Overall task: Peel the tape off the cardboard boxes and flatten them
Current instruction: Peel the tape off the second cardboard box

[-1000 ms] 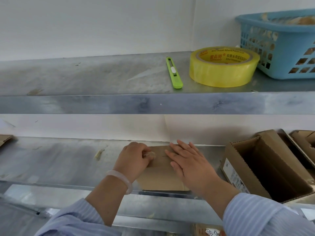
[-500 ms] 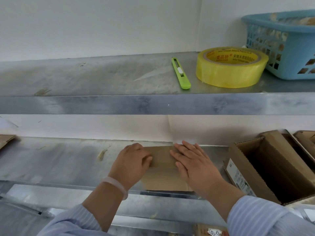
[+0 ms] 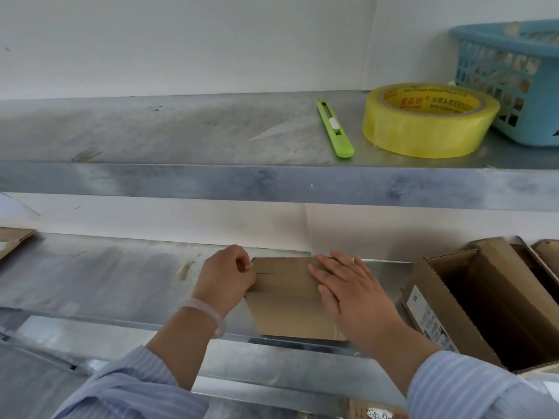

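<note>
**Q:** What is on the lower shelf, starting from the left?

**A:** At the far left edge lies a scrap of flat brown cardboard [image 3: 12, 240]. Toward the middle is the person's left hand [image 3: 225, 279], with a pale bangle on the wrist. The hand is curled, and its fingertips pinch the upper left corner of a flat brown cardboard box [image 3: 287, 300]. Whether any tape is between the fingertips is too small to tell.

**Q:** Where is that box?

**A:** It lies flat on the grey metal lower shelf [image 3: 106, 282], near the front lip, between both hands. The right hand [image 3: 354, 294] is spread with straight fingers, pressing down on the box's right side.

**Q:** How will it handle?

**A:** It is probably light and stiff, though springy at the folds. It likely needs a flat palm to hold it down while the other hand lifts an edge. Thin tape may tear, so a loose corner looks like the best place to take hold.

**Q:** What is further right?

**A:** There is an open brown cardboard carton [image 3: 484, 297] with a white label, not yet flattened. On the upper shelf are a lime-green utility knife [image 3: 335, 128], a yellow roll of packing tape [image 3: 429, 119] and a blue plastic basket [image 3: 514, 80].
</note>
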The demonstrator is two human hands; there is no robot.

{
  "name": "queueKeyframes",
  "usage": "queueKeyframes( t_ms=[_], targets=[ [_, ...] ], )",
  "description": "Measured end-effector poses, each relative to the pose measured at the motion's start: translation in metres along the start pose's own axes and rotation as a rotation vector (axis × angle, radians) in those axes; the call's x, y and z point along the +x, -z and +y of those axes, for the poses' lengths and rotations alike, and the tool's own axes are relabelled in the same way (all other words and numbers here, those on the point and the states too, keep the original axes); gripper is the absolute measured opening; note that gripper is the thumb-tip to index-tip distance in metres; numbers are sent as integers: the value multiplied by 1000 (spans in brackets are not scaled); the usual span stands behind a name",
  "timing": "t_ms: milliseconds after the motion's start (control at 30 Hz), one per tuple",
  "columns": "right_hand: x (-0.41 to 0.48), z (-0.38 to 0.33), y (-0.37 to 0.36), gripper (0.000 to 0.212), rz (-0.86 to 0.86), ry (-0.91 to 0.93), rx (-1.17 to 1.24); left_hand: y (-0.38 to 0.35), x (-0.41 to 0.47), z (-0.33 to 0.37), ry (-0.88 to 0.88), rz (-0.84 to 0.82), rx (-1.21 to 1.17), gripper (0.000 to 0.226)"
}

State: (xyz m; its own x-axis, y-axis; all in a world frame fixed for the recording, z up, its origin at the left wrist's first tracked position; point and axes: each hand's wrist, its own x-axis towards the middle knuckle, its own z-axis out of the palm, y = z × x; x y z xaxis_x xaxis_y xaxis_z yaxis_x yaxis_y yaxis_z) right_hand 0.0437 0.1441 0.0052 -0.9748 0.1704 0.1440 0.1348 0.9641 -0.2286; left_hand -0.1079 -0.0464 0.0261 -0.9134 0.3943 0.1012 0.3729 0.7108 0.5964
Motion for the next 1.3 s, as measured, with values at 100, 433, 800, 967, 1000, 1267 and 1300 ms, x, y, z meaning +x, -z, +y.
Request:
queueKeyframes(
  t_ms=[100,433,800,967,1000,1267,1300],
  targets=[
    [0,0,-1,48,3,1,16,-1,-3,-10,-113,100,92,24],
    [0,2,-7,46,39,-3,21,8,-4,-24,-235,-75,20,12],
    [-4,0,-7,59,43,8,40,-2,0,-20,79,-70,-148,10],
    [-5,0,-7,45,58,0,77,-16,-2,-33,472,-87,-840,8],
    [-6,1,-7,45,56,-1,81,-19,-4,-35,537,-90,-942,8],
    [-6,-1,-9,44,67,0,124,-26,-17,-35,113,97,-266,15],
    [-6,-1,-10,44,77,-4,139,-27,-20,-34,45,132,-223,16]
  ],
)
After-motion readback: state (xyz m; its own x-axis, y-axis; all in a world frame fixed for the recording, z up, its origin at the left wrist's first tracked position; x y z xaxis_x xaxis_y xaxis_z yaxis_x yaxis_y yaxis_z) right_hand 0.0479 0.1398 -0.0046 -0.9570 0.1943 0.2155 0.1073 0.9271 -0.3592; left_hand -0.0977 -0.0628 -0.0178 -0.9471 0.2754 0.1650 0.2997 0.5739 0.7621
